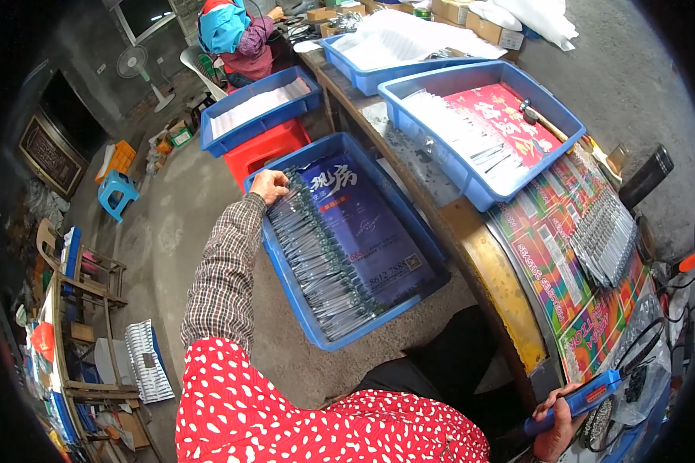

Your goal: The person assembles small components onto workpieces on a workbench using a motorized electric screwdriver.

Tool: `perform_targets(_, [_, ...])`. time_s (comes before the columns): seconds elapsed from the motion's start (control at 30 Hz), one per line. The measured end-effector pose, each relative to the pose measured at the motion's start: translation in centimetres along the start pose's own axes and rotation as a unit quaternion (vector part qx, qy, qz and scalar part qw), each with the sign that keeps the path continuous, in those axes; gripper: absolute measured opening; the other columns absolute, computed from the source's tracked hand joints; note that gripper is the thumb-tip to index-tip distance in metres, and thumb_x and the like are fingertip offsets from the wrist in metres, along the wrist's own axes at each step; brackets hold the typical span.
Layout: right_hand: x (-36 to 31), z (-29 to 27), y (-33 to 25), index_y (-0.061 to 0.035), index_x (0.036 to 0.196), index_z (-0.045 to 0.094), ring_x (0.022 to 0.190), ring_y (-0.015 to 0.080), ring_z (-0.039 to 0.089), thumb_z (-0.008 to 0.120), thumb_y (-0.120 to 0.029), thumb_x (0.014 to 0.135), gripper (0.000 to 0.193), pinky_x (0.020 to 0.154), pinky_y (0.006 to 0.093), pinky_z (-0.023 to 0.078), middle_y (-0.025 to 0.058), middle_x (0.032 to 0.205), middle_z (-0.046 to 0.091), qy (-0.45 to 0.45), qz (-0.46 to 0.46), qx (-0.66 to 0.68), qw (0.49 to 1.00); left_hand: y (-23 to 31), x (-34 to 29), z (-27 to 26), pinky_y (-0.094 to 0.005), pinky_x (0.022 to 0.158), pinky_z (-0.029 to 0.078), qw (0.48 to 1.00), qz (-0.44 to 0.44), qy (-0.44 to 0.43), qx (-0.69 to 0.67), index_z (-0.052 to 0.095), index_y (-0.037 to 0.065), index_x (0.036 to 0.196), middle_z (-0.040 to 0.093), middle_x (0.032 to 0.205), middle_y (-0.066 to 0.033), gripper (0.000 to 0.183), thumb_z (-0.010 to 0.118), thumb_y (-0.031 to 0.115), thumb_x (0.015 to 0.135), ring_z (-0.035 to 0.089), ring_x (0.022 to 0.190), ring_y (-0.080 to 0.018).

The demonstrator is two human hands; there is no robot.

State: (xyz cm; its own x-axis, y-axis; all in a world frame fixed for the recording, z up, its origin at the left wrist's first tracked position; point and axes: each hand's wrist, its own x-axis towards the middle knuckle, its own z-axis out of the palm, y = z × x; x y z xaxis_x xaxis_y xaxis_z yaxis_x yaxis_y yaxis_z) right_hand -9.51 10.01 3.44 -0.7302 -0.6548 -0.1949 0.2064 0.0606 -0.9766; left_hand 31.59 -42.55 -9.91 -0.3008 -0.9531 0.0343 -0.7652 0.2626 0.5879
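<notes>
My left hand point(270, 187) reaches to the far left corner of a blue plastic tray point(434, 279). Its fingers are curled together at the end of a long row of slim clear pieces with dark green tops point(316, 247); what they pinch is too small to make out. A purple printed sheet point(371, 224) lines the tray beside the row. At the lower right, my right hand point(557, 428) is wrapped around a blue corded hand tool point(587, 397), held by the table's near end. Its exact kind does not show.
A workbench point(471, 239) runs along the right, bearing a colourful printed board point(548, 270) and a stack of slim silvery pieces point(606, 239). A blue tray with a red sheet point(510, 116) holds a hammer point(537, 116). Another tray point(259, 112) sits over a red stool point(262, 147). A person point(239, 46) sits beyond.
</notes>
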Motion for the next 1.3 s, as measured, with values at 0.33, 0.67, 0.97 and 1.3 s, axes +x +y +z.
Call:
perform_targets(0.33, [0.2,-0.4,0.2,-0.0103,0.107,0.046,0.053,0.0119,0.049,0.056,-0.001,0.080,0.030,0.041,0.0224,0.038,0.0054,0.074,0.053,0.000,0.000,-0.022,1.000,0.3,-0.5,0.8,-0.0311,0.072,0.049,0.997,0.005,0.068,0.031,0.067,0.007,0.086,0.067,0.079,-0.0099,0.020,0.065,0.008,0.066,0.064,0.077,-0.0200])
perform_targets(0.67, [0.5,-2.3,1.3,-0.0153,0.112,0.045,0.057,0.0108,0.049,0.057,-0.003,0.081,0.036,0.046,0.0224,0.039,0.0029,0.080,0.053,-0.032,0.029,0.004,0.999,1.4,-1.2,1.4,-0.0334,0.079,0.049,0.989,-0.044,0.120,0.074,0.067,0.007,0.090,0.066,0.087,-0.0127,0.022,0.063,0.010,0.068,0.063,0.085,-0.0244])
perform_targets(0.97, [0.2,1.6,-0.1,-0.0033,0.099,0.041,0.047,0.0129,0.048,0.057,-0.008,0.079,0.026,0.047,0.0259,0.043,0.0082,0.070,0.049,0.007,-0.071,-0.002,0.997,1.1,-0.8,2.4,-0.0364,0.077,0.049,0.975,-0.035,0.160,0.151,0.066,0.011,0.091,0.065,0.088,-0.0114,0.021,0.058,0.007,0.072,0.062,0.087,-0.0271])
perform_targets(1.3, [0.2,1.5,-0.9,-0.0020,0.096,0.043,0.050,0.0158,0.051,0.057,0.006,0.069,0.031,0.046,0.0273,0.045,0.0108,0.067,0.052,0.053,-0.014,0.056,0.997,1.6,-0.9,3.3,-0.0414,0.071,0.046,0.965,0.066,0.206,0.150,0.067,0.014,0.088,0.059,0.080,-0.0121,0.019,0.051,0.016,0.078,0.058,0.082,-0.0318])
